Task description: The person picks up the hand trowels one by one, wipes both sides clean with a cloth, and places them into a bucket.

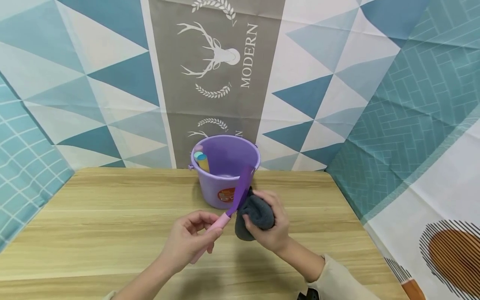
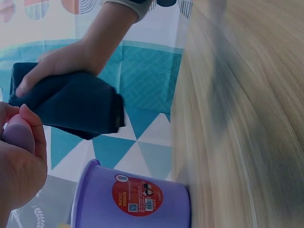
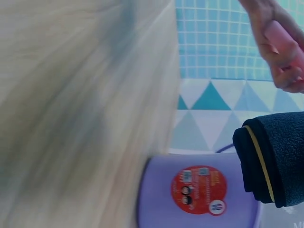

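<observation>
My left hand (image 1: 191, 237) holds the pink handle of a purple toy shovel (image 1: 241, 187), pinched between thumb and fingers. The shovel's blade tilts up and away, crossing the front of the bucket's rim in the head view. My right hand (image 1: 271, 221) grips a folded dark grey towel (image 1: 258, 212) right beside the blade; the head view suggests contact, though the towel hides part of it. In the left wrist view the towel (image 2: 76, 102) hangs in a thick fold. The right wrist view shows the pink handle (image 3: 282, 38) inside the left hand.
A purple bucket (image 1: 210, 187) with a red label stands at the table's back edge. Several coloured handle ends (image 1: 202, 160) lean inside its left side. The wooden table (image 1: 112, 225) meets a patterned cloth backdrop (image 1: 300, 83) behind and at both sides.
</observation>
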Available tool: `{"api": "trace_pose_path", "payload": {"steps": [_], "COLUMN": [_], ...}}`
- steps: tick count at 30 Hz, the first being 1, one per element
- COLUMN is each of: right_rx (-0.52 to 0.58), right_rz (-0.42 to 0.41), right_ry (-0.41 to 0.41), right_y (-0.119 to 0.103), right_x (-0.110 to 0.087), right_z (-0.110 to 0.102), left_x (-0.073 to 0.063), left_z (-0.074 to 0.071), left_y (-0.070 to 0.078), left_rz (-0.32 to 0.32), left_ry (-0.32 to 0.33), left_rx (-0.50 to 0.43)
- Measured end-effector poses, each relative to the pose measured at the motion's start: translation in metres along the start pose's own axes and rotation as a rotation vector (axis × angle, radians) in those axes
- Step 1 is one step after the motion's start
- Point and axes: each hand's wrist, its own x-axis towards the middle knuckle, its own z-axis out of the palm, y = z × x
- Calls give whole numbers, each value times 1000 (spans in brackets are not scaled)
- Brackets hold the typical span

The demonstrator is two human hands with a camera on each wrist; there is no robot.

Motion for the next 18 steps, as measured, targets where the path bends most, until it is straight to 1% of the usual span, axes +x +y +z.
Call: {"api": "trace_pose_path", "payload": {"steps": [4,5,7,10,12,15,18], "right_rx": [-25,-35,-46,-56,-56,-57,-61], "right_rz": [-46,-49,-49,-19,11,63,104], "right_ry": [-110,-130,-144,-117,-75,-6,63], "right_y": [2,3,5,7,9,10,9], "right_x": [-12,-14,-16,-14,-10,0,10], "right_z": [1,0,-2,-7,-10,-14,-16], "left_x": [0,0,0,-1,-2,-3,-5], "left_z": [-2,-2,-3,-5,-6,-8,-8], "left_y": [-2,-3,-5,-7,-8,-11,-13], "left_rz": [18,23,25,25,26,24,9], "left_ry": [24,30,46,62,66,54,39], "left_rx": [10,14,19,31,39,47,41]}}
